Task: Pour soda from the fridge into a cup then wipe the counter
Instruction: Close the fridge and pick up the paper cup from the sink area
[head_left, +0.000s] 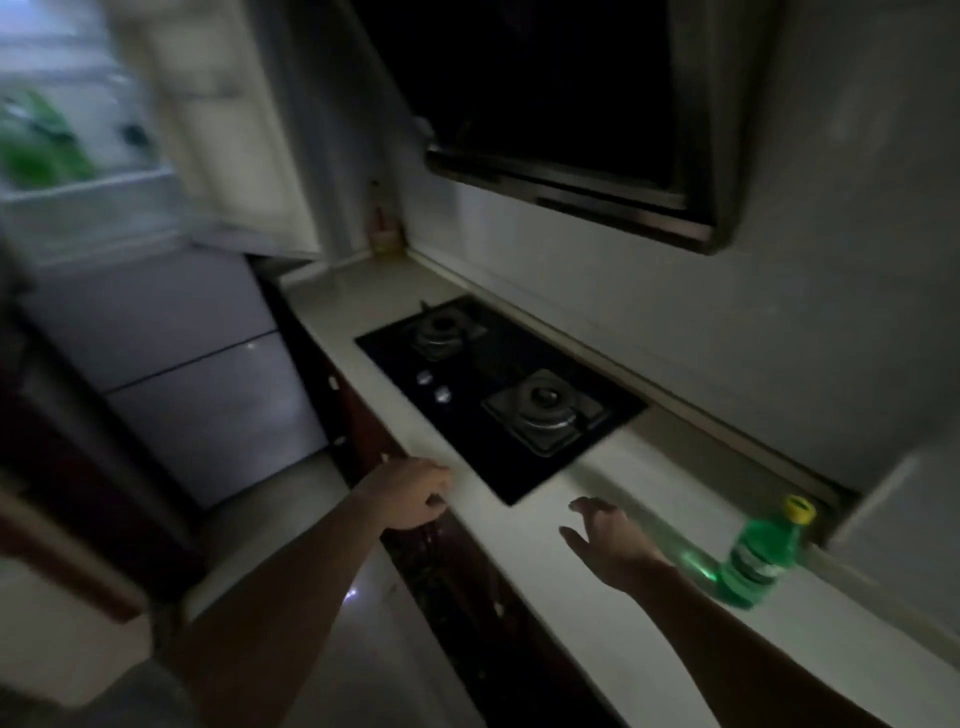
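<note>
A green translucent plastic soda bottle (761, 558) with a yellow screw cap (800, 509) stands on the pale stone counter (582, 639), at its back by the wall, at the right of the view. No hand touches it.

The right hand (610, 540) hovers over the counter just left of the bottle. Its forearm reaches in from the lower right, the palm is turned down and the fingers are spread and slack, grasping nothing. The left arm stretches straight forward, and the left hand (410, 493) is at the counter's front edge, fingers loosely curled with nothing in them.

Beyond both hands a black glass gas hob (467, 436) with two burners is set into the counter. A dark range hood (561, 104) hangs above it. At the counter's far left end stands a pale grey fridge (208, 395) with its upper door (228, 130) swung open. The picture is dim and blurred.
</note>
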